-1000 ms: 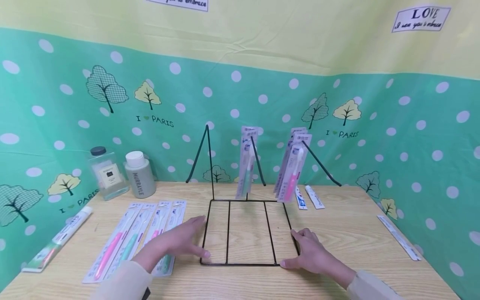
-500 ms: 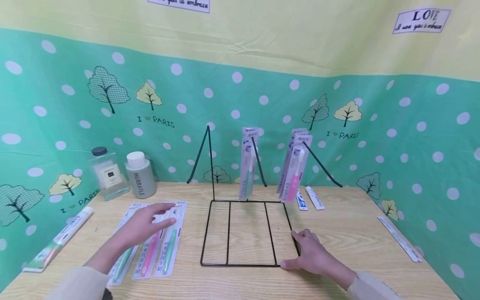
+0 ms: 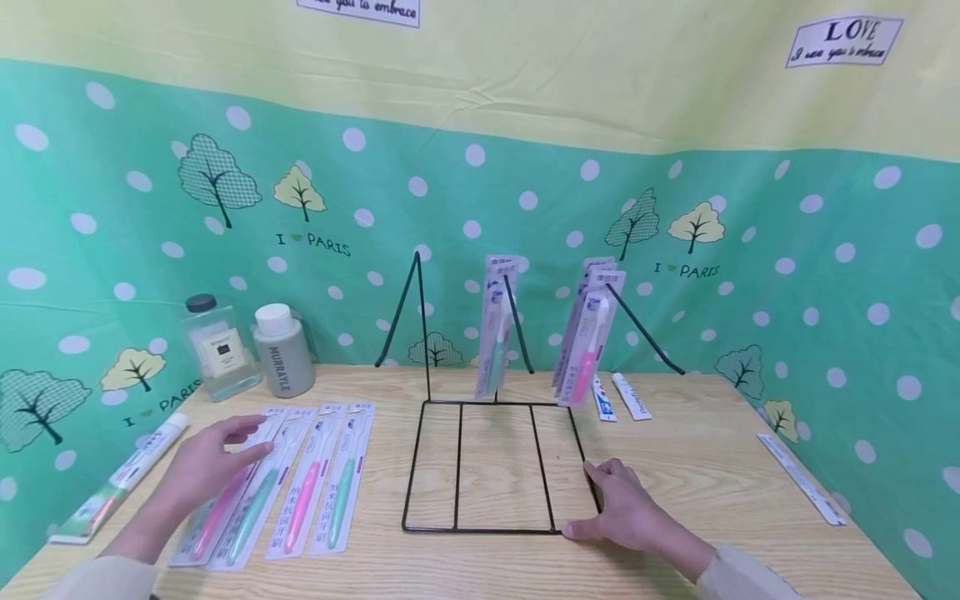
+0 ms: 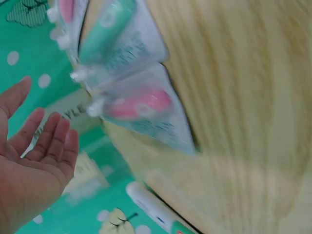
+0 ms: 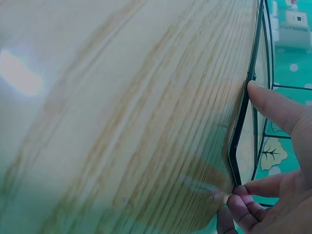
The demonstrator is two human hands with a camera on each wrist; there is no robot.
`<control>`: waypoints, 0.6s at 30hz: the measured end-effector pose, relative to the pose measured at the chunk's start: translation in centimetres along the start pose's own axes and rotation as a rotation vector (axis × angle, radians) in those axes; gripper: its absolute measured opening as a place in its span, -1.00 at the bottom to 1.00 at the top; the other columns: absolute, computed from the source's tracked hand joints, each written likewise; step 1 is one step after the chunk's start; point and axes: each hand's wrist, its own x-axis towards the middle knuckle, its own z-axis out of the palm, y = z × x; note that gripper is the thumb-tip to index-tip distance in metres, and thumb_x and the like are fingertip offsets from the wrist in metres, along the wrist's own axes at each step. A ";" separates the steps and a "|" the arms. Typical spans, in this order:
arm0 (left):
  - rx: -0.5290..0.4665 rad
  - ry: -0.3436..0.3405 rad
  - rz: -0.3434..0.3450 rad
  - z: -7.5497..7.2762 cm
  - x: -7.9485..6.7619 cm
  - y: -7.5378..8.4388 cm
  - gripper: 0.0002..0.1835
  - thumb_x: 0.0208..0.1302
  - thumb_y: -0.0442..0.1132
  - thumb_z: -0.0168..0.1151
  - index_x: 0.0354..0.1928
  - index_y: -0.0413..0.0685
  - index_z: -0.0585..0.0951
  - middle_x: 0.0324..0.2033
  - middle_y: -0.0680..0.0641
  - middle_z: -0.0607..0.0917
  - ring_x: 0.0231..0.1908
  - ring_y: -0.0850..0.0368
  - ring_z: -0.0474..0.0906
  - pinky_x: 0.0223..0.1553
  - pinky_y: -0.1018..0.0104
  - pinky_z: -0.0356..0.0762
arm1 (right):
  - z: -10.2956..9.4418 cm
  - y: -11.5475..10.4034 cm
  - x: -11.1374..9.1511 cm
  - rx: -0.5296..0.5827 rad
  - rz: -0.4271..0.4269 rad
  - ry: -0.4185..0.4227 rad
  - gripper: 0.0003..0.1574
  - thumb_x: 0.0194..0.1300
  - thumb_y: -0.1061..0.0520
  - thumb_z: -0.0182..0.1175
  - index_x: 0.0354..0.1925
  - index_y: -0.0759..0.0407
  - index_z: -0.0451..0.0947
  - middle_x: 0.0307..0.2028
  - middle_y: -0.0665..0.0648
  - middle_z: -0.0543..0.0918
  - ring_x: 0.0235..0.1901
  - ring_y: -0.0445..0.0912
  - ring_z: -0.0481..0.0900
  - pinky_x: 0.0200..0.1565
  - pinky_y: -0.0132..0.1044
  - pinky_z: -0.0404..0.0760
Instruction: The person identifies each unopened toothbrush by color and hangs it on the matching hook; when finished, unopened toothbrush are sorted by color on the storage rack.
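R hand [image 3: 624,504] pinches rack [image 3: 458,467] at near R corner, prob. to steady it; L hand [image 3: 198,468], fingers apart (nothing held), hovers by 4 brushes [image 3: 303,496] laid flat left of rack, w/in reach.

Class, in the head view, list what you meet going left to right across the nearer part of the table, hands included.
Tube, left hand, green toothbrush, pink toothbrush, second green toothbrush, rack, right hand, white strip.

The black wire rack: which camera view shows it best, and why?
The head view: it alone shows the rack with base and three hooks together. The right wrist view shows only parts of its frame, at the right hand; the left wrist view shows none.
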 end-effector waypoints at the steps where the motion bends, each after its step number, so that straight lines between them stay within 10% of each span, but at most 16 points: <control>1: 0.006 -0.013 -0.016 -0.1 0.0 -0.4 -0.26 0.17 0.14 0.14 0.18 -0.34 0.33 0.02 -0.45 0.43 -0.01 -0.40 0.34 -0.14 -0.20 0.38 | 0.0 0.0 0.0 0.000 0.000 0.000 0.36 -0.38 -0.36 0.43 0.26 0.36 0.20 0.00 0.21 0.33 -0.03 0.05 0.28 0.00 0.05 0.40; 18: -0.020 -0.236 -0.301 -0.2 -0.2 -3.3 -0.01 -0.02 0.26 0.20 0.09 -0.60 0.25 -0.14 -0.50 0.46 -0.29 -0.09 0.50 -0.28 0.03 0.47 | 0.1 0.1 0.0 0.003 -0.001 0.005 0.35 -0.38 -0.35 0.44 0.25 0.36 0.21 -0.01 0.20 0.34 -0.03 0.05 0.29 -0.01 0.04 0.40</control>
